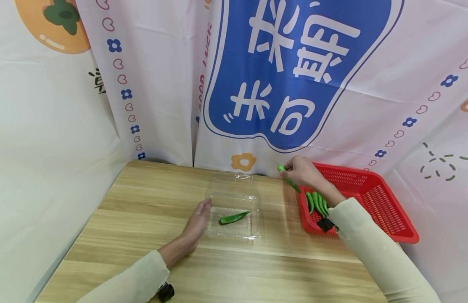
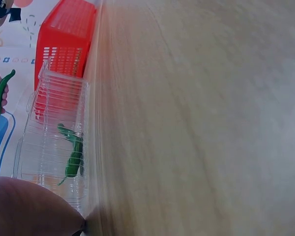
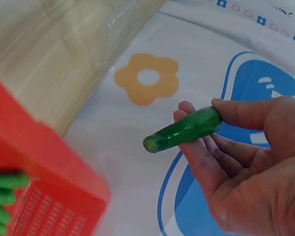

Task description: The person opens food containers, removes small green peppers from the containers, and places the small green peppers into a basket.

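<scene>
My right hand point(image 1: 305, 173) pinches a green chili pepper point(image 3: 187, 129) between thumb and fingers, raised near the left back corner of a red plastic basket point(image 1: 402, 221). Several more green peppers point(image 1: 318, 203) lie in the basket's left part, partly hidden by my right wrist. On the table, a clear plastic clamshell box point(image 1: 234, 234) stands with its lid folded back, and one green pepper point(image 1: 234, 217) lies in it. With fingers extended, my left hand point(image 1: 196, 223) rests against the box's left side. The left wrist view shows only part of that hand, low in the corner.
A wooden table point(image 1: 135, 219) carries the box and basket. White printed cloth point(image 1: 162, 84) hangs behind the table's back edge and along both sides. The basket sits at the table's right, a short gap from the box.
</scene>
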The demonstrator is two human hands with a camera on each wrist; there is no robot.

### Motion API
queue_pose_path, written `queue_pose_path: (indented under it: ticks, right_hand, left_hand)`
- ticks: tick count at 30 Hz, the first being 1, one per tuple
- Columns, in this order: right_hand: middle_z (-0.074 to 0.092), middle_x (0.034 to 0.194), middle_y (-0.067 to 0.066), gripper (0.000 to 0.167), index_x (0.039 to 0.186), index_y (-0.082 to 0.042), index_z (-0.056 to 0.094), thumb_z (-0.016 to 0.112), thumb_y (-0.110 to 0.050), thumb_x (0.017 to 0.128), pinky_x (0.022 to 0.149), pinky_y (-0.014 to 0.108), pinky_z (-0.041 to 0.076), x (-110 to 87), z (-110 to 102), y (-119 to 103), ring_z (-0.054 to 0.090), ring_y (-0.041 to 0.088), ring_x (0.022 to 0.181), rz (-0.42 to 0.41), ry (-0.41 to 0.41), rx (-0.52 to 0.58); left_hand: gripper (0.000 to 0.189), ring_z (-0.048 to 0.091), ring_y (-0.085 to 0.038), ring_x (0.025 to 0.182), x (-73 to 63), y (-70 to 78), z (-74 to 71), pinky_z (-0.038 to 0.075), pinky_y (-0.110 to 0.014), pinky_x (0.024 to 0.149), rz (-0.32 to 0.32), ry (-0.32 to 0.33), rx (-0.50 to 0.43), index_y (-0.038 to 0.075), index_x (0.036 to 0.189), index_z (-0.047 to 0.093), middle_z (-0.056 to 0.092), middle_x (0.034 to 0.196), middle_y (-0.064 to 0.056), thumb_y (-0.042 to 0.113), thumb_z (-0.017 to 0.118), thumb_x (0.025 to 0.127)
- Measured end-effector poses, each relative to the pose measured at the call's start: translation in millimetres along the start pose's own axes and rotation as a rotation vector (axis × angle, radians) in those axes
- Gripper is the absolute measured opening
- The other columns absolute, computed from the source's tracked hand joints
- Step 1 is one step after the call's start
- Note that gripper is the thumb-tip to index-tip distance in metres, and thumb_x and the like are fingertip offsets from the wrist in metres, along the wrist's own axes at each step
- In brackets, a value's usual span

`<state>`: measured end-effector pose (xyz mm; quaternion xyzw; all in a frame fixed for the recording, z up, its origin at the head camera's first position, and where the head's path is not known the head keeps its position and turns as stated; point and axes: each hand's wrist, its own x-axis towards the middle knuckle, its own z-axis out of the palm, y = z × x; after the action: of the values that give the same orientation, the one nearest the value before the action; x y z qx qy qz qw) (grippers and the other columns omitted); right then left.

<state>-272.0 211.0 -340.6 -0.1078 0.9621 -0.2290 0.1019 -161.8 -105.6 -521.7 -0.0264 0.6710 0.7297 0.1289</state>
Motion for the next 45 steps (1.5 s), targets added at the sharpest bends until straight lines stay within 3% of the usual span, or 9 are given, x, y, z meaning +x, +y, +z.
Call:
queue_pose_path:
  ticks: [9,16,20,23,28,34,40,45]
  right_hand:
    - [0.062,0.066,0.002,0.021,0.088,0.001,0.076,0.068,-0.013,0.101,0.052,0.024,0.042,-1.7,-18.7,20.1,0.053,0.015,0.058,0.017,0.017,0.029]
    - [0.045,0.056,-0.003,0.032,0.071,-0.004,0.065,0.066,-0.014,0.101,0.047,0.024,0.028,-4.5,-30.5,37.5,0.037,0.011,0.051,0.033,0.03,0.055]
    - [0.039,0.054,-0.004,0.037,0.065,-0.007,0.06,0.067,-0.015,0.1,0.047,0.025,0.025,-4.5,-34.7,49.7,0.032,0.01,0.05,0.047,0.047,0.034]
    - [0.038,0.054,-0.004,0.034,0.068,-0.003,0.065,0.067,-0.015,0.1,0.047,0.025,0.026,-3.1,-37.8,58.9,0.032,0.011,0.05,0.066,0.057,0.026]
    - [0.05,0.056,0.0,0.029,0.077,0.002,0.074,0.067,-0.015,0.1,0.047,0.026,0.029,-0.4,-43.2,73.3,0.038,0.012,0.051,0.109,0.061,0.043]
    - [0.054,0.056,0.001,0.032,0.073,-0.001,0.072,0.068,-0.018,0.099,0.048,0.026,0.032,1.7,-49.4,91.4,0.042,0.012,0.052,0.164,0.07,0.041]
    - [0.064,0.061,0.005,0.03,0.079,0.002,0.075,0.067,-0.017,0.101,0.057,0.029,0.047,-0.7,-53.7,110.9,0.057,0.016,0.058,0.177,0.058,0.084]
    - [0.066,0.062,0.006,0.029,0.077,0.001,0.074,0.066,-0.014,0.101,0.06,0.03,0.051,-0.5,-57.0,129.1,0.061,0.017,0.059,0.215,0.063,0.128]
  left_hand:
    - [0.057,0.006,-0.046,0.161,-0.4,0.0,-0.3,0.008,-0.068,0.128,0.0,-0.008,-0.01,0.006,0.168,0.017,0.011,0.175,-0.022,0.03,0.027,0.117]
    - [0.057,0.006,-0.045,0.162,-0.2,-0.5,-0.2,0.008,-0.067,0.129,0.01,-0.008,0.004,0.005,0.167,0.018,0.011,0.176,-0.021,0.03,0.028,0.117]
    - [0.057,0.005,-0.046,0.162,-0.6,-0.6,-0.5,0.007,-0.066,0.129,0.018,-0.007,0.02,0.005,0.167,0.018,0.011,0.175,-0.022,0.031,0.028,0.117]
    - [0.057,0.005,-0.046,0.161,-0.8,-0.6,-0.6,0.007,-0.067,0.129,0.017,-0.009,0.02,0.005,0.167,0.018,0.011,0.175,-0.022,0.031,0.028,0.117]
    - [0.058,0.005,-0.046,0.161,-0.5,-0.4,-0.7,0.008,-0.067,0.129,0.012,-0.011,0.018,0.006,0.168,0.018,0.01,0.176,-0.022,0.032,0.028,0.117]
    - [0.058,0.005,-0.046,0.161,0.0,-0.7,-0.8,0.008,-0.067,0.129,0.011,-0.011,0.013,0.006,0.168,0.018,0.01,0.176,-0.022,0.032,0.029,0.117]
    - [0.058,0.004,-0.046,0.162,-0.7,-0.4,-1.4,0.007,-0.067,0.129,0.014,-0.02,0.013,0.007,0.168,0.018,0.009,0.176,-0.021,0.033,0.029,0.117]
    - [0.058,0.003,-0.046,0.162,-0.9,-0.8,-1.7,0.007,-0.068,0.128,0.009,-0.019,0.011,0.007,0.168,0.018,0.009,0.176,-0.021,0.033,0.029,0.117]
